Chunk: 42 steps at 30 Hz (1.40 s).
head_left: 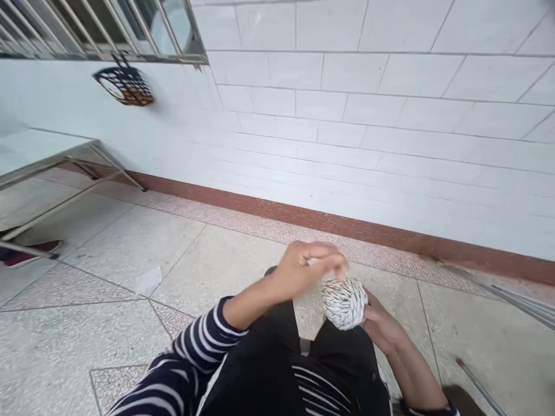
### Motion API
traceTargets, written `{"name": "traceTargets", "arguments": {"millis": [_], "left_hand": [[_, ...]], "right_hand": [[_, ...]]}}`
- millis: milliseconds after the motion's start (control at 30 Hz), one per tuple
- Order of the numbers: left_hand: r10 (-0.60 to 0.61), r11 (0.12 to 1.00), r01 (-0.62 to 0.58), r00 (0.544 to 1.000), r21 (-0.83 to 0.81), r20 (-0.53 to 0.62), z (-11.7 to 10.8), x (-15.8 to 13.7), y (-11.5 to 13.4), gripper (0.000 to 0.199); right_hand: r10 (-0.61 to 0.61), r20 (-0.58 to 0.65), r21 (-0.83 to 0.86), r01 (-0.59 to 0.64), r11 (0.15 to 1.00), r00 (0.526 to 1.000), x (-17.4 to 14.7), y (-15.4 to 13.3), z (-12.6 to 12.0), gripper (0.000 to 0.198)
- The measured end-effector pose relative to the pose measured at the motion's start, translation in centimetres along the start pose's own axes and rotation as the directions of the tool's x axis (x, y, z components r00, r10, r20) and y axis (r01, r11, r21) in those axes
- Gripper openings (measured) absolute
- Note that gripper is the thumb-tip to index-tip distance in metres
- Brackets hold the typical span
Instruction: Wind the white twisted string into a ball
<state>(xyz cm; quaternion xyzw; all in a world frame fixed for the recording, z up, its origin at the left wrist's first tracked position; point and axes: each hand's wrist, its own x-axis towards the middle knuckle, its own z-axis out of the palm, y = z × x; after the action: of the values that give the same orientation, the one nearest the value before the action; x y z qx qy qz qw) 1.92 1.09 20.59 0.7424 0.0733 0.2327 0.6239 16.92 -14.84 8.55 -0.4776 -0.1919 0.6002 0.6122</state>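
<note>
L hand hovers just above a white round bundle of woven strands w/ dark lines, fingers curled & blurred; can't tell if it's pinching a strand. R hand has its fingers wrapped on the bundle's right side, gripping it over the lap, nr the knees of black trousers.

Rm: white tiled wall ahead w/ reddish-brown skirting along its base. Floor = pale speckled stone, thin dark joints, pinkish bands. Upper L: metal-barred window, black mesh basket hanging below. Far L: pale-topped metal-framed table, dark red shoe by its leg. White paper scrap on floor, L of the hands. R side: thin grey rods nr wall, plus red-tipped stick lower down.
</note>
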Motion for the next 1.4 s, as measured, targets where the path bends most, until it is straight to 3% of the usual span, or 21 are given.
{"name": "traceTargets", "arguments": {"millis": [33,100,200,300,400,567,700,767,833,967,1200,1333,1400], "left_hand": [[-0.011,0.998,0.016,0.996,0.062,-0.089,-1.0,-0.1,-2.0,0.039],[-0.096,0.985,0.113,0.987,0.133,-0.13,-2.6,-0.6,-6.2,0.033],[-0.195,0.977,0.197,0.98,0.082,-0.032,-3.0,-1.9,-11.2,0.036],[-0.232,0.972,0.234,0.965,-0.007,0.121,-1.5,-2.7,-13.5,0.05],[-0.238,0.957,0.268,0.943,-0.109,0.232,0.3,-2.7,-14.2,0.045],[-0.235,0.941,0.28,0.944,-0.19,0.23,1.8,-2.0,-15.5,0.033],[-0.301,0.954,0.3,0.953,0.02,0.033,0.3,-1.1,-16.8,0.031],[-0.255,0.945,0.265,0.964,0.19,-0.077,-1.2,-0.7,-17.2,0.033],[-0.205,0.918,0.229,0.973,0.325,-0.107,-2.6,-0.4,-17.5,0.034],[-0.254,0.882,0.269,0.963,0.386,-0.089,-3.5,-0.8,-18.4,0.034],[-0.353,0.921,0.339,0.935,0.191,0.043,-0.3,-2.6,-19.4,0.031],[-0.433,0.899,0.419,0.895,0.128,0.112,1.0,-3.9,-18.8,0.03],[-0.419,0.907,0.418,0.887,0.045,0.192,1.2,-4.8,-18.1,0.029]], "right_hand": [[0.02,-0.015,0.013,-0.02,1.0,1.0,-0.1,-0.1,0.0,0.06],[0.04,-0.008,0.033,-0.04,0.999,0.999,0.3,-0.5,0.5,0.067],[0.04,0.072,0.028,-0.042,0.999,0.997,1.4,-1.1,1.9,0.069],[0.049,0.181,0.009,-0.052,0.999,0.982,1.8,-1.6,3.1,0.071],[0.051,0.245,-0.018,-0.048,0.999,0.968,1.8,-2.0,3.7,0.07],[0.105,0.225,0.026,-0.114,0.993,0.969,1.3,-2.3,3.7,0.064],[0.162,0.114,0.094,-0.173,0.98,0.98,1.0,-1.8,3.6,0.053],[0.199,0.063,0.113,-0.205,0.972,0.978,1.0,-1.4,3.5,0.046],[0.205,0.002,0.14,-0.203,0.969,0.979,1.1,-1.3,3.3,0.043],[0.162,-0.15,0.148,-0.14,0.979,0.975,1.7,-2.2,2.6,0.046],[-0.004,-0.256,-0.025,-0.003,1.0,0.967,2.8,-6.8,1.6,0.063],[-0.133,-0.349,-0.16,0.081,0.984,0.928,3.0,-8.8,2.0,0.084],[-0.182,-0.364,-0.18,0.122,0.976,0.914,3.3,-9.2,2.1,0.085]]}}
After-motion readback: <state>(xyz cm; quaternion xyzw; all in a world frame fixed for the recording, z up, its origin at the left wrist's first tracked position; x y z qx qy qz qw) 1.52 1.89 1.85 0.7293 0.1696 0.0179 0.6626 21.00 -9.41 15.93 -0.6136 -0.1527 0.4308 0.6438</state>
